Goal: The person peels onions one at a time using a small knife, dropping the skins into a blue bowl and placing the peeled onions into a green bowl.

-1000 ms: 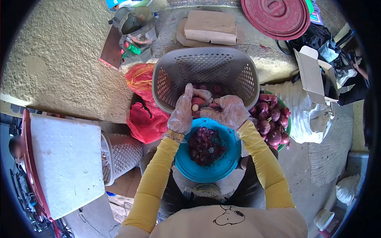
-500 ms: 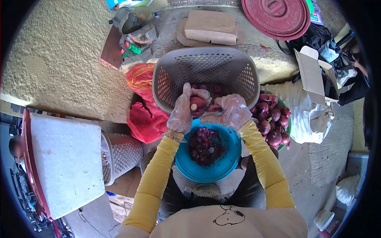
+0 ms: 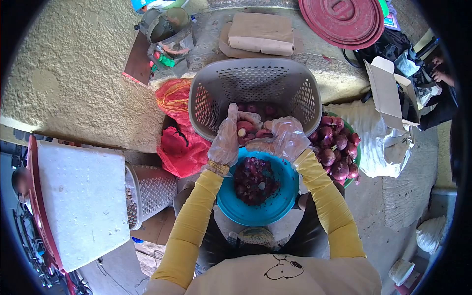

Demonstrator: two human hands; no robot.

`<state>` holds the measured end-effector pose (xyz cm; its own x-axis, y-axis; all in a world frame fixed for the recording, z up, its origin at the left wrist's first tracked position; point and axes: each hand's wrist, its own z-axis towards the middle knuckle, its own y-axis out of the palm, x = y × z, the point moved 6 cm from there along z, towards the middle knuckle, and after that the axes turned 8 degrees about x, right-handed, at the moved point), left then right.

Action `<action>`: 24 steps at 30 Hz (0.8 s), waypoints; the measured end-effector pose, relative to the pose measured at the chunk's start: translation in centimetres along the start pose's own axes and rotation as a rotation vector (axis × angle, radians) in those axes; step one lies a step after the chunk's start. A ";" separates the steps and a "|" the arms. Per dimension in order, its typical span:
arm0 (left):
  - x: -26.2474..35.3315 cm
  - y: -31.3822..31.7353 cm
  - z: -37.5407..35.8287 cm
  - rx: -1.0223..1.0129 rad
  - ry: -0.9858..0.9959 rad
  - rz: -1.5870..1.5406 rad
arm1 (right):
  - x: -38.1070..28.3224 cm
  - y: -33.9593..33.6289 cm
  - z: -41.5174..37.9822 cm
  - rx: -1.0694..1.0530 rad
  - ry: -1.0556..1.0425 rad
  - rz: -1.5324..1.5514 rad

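Note:
Both hands wear clear plastic gloves and meet above the near rim of a grey perforated basket. My left hand is wrapped round a red onion with a pale cut end. Against the onion's right side, my right hand has its fingers closed on a reddish object too small to make out. Just below the hands, a blue basin holds dark red onion peels. More onions lie at the bottom of the basket. On the right, whole red onions fill a green-rimmed container.
Red mesh sacks lie left of the basket. A white foam lid and a white perforated basket stand further left. Behind are a cardboard piece and a red lid. A person's hand shows at far right.
The onion in my left hand has turned slightly, and my right hand has shifted a little to the left against it. At far right, the other person's hand has moved.

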<state>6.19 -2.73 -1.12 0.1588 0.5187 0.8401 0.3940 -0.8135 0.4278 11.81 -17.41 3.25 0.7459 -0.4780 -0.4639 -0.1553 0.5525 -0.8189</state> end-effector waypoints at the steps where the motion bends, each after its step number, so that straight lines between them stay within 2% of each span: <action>1: -0.1 -0.1 0.0 0.003 -0.022 0.020 | 0.1 0.2 0.0 -0.018 0.006 0.007; 4: -0.4 -0.1 0.2 -0.001 0.013 0.011 | 0.0 0.6 -0.2 -0.141 0.033 -0.124; 8: -0.4 -0.2 -0.3 0.031 -0.046 0.024 | 0.5 1.5 -0.5 -0.152 -0.049 -0.092; 10: -0.4 -0.9 0.0 0.067 -0.025 0.076 | -1.3 0.7 -0.3 -0.270 -0.079 -0.065; 13: 0.0 -1.5 0.2 0.127 -0.028 -0.012 | -0.8 2.3 -1.7 -0.158 -0.193 0.030; 15: 0.9 -1.5 -0.2 0.135 -0.028 -0.047 | -1.2 3.1 -1.9 -0.227 -0.229 0.042; 17: 1.5 -1.3 -0.5 0.142 -0.030 -0.081 | -2.6 2.9 -1.7 -0.493 -0.143 -0.053; 18: 1.6 -1.3 -0.5 0.170 -0.046 -0.106 | -3.0 2.5 -1.6 -0.556 -0.124 -0.008; 21: 1.2 -1.8 -0.3 0.170 -0.071 -0.151 | -2.4 3.1 -1.8 -0.435 -0.104 0.049; 24: 0.9 -2.1 -0.2 0.131 -0.083 -0.160 | -1.9 3.5 -1.8 -0.471 -0.095 -0.022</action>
<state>5.32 -0.63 -1.17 0.1566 0.6625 0.7325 0.5338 -0.6808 0.5016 8.73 -15.78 0.67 0.8045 -0.4097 -0.4300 -0.3993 0.1628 -0.9023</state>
